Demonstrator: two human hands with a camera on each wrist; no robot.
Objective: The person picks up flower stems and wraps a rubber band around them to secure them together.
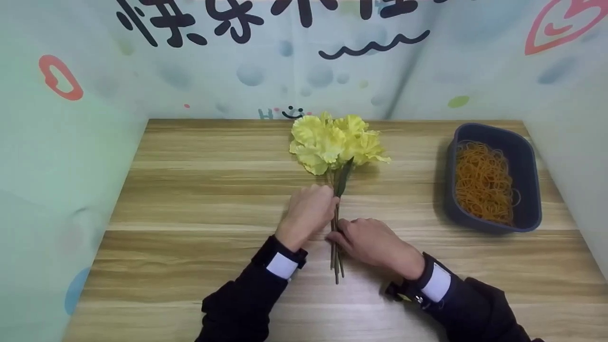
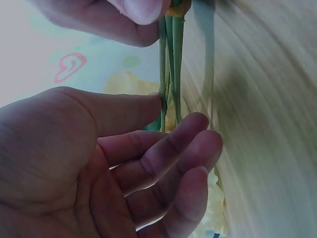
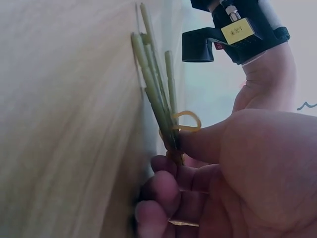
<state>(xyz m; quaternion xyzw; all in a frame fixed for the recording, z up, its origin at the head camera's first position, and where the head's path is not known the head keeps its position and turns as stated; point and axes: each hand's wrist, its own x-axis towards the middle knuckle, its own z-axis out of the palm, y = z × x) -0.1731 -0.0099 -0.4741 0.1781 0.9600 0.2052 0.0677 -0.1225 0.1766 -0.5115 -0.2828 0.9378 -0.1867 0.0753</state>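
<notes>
A bunch of yellow artificial flowers lies on the table, blooms toward the back wall and green stems toward me. My left hand pinches the stems below the blooms between thumb and fingers; its other fingers curve loosely in the left wrist view. Lower down, my right hand grips the same stems. An orange rubber band is around the stems at the right thumb, one loop standing out. A dark green leaf lies along the stems just above the left hand.
A dark blue plastic basket stands at the right back of the table, with many orange rubber bands in it. A printed cloth backdrop rises behind and at the sides. Both wrists wear black camera straps.
</notes>
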